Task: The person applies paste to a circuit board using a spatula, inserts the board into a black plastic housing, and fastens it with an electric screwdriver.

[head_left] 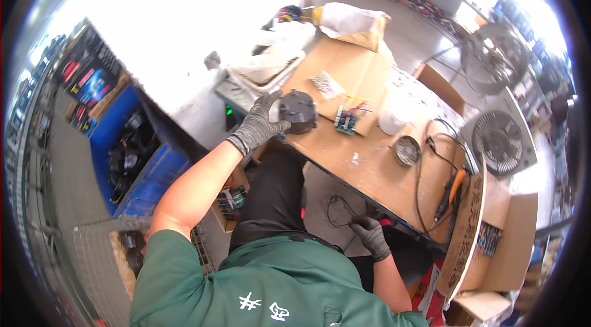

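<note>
Dark round part point(300, 114) in the left hand point(253, 125), by the surface's near-left corner

From where I stand: left hand, gray-gloved, grasping. Part sits right of the palm, fingers along its left rim, thumb at its near-left side, all by the near-left corner of the brown surface point(335, 156). Right hand point(372, 238), also gloved, is low beside the near edge, fingers curled; a loop of black cable point(330, 211) lies just beside their tips. Cannot tell whether they grip it. Circuit boards point(346, 121) lie right of the part, toward mid-surface; round tin point(406, 151) nearer the right edge.
</note>
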Motion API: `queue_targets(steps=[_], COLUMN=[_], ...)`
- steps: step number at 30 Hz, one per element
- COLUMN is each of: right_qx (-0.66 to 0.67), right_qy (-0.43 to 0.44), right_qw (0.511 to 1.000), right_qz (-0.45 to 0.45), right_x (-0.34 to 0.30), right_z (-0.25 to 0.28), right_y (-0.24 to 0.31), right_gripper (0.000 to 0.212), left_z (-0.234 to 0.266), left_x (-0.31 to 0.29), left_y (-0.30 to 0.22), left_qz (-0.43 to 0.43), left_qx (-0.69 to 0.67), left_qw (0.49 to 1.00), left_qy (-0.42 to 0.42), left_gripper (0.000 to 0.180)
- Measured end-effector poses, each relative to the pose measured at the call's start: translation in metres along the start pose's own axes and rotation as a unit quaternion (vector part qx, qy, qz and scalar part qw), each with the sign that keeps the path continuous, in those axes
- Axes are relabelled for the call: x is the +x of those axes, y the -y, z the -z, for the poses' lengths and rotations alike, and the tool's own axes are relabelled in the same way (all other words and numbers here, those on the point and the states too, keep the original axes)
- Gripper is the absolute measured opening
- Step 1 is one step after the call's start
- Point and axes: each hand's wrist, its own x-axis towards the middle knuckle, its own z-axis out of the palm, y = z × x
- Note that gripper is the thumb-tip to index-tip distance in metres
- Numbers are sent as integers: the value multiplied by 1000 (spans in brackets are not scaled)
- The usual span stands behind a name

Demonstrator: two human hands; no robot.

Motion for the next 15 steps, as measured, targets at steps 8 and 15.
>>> queue_targets(steps=[8, 15], right_qx=[-157, 54], right_qy=[-21, 20], right_qw=[987, 997], right_qz=[40, 60], right_x=[17, 15], right_z=[-4, 5], right_y=[-35, 15], right_gripper=[29, 35], left_z=[-31, -42], left_x=[61, 23], left_y=[-93, -71], left_qz=[65, -24], left_qx=[291, 147], left_qw=[942, 984], left_qy=[155, -102], left_gripper=[119, 100])
